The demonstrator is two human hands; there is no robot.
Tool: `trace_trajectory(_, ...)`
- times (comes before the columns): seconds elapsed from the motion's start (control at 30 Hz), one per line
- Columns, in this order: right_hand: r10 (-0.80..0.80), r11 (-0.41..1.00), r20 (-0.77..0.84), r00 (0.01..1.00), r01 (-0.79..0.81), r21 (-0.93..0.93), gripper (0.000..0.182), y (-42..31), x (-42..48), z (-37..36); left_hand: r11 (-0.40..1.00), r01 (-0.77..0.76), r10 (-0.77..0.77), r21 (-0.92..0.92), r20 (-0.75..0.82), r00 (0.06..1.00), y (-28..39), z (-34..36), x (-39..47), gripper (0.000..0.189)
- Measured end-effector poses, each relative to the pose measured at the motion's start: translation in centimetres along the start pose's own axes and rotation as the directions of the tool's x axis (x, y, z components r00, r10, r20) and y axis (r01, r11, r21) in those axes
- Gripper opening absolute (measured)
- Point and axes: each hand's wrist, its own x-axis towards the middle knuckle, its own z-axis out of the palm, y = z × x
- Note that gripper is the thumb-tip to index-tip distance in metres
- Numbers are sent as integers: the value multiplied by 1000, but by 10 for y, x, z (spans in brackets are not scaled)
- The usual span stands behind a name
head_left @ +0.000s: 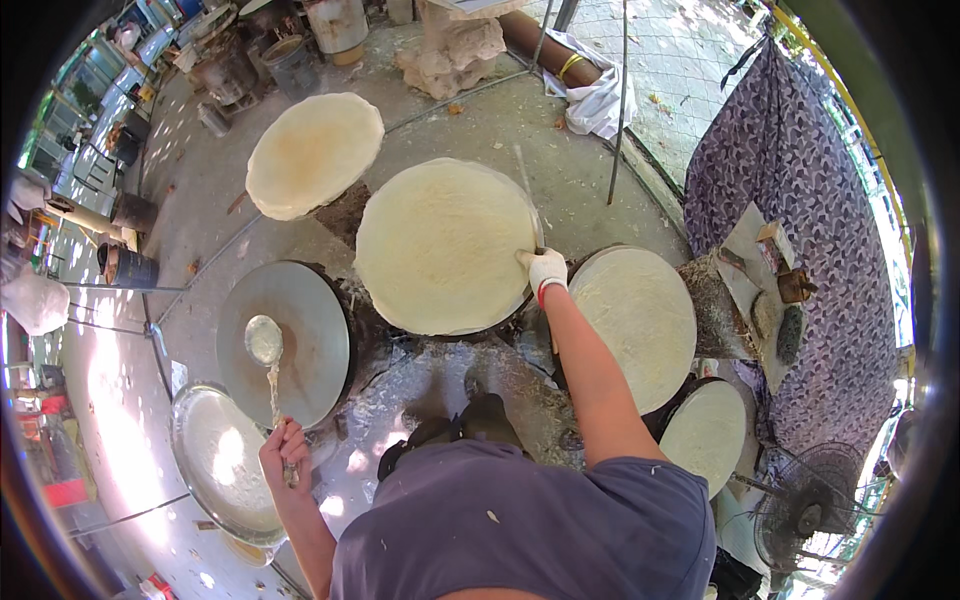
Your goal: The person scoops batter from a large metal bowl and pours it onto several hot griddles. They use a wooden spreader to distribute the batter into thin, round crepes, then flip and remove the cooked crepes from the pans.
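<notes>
My left hand (pixel 286 455), bare, grips the handle of a metal ladle (pixel 264 340), whose bowl is over the bare round griddle (pixel 300 300) on the left. Wet batter clings to the ladle's handle. A wide metal basin of pale batter (pixel 247 480) stands just below that griddle. My right hand (pixel 545 268), in a white glove, pinches the right edge of a large thin round flatbread (pixel 450 247) on the middle griddle. To its right another flatbread (pixel 637 322) covers a griddle, with a further one (pixel 705 435) beyond. A browned flatbread (pixel 315 156) lies at the upper left.
An electric fan (pixel 808 517) stands at the lower right. A small board (pixel 750 292) with a box and stones is beside a hanging patterned cloth (pixel 810 225). Metal pots (pixel 337 26) and a rock (pixel 450 49) are at the far side. A thin pole (pixel 621 112) rises behind the griddles.
</notes>
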Motion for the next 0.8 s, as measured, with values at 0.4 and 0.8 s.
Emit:
trace_trajectory(0.4, -533, 844, 156, 832, 507, 177, 29, -239, -140, 13, 998, 29, -31, -47, -31, 999, 69, -72, -8, 13)
trace_trajectory(0.8, -632, 655, 401, 663, 734, -180, 38, -441, -25, 100, 970, -212, 182, -115, -227, 957, 98, -111, -31, 8)
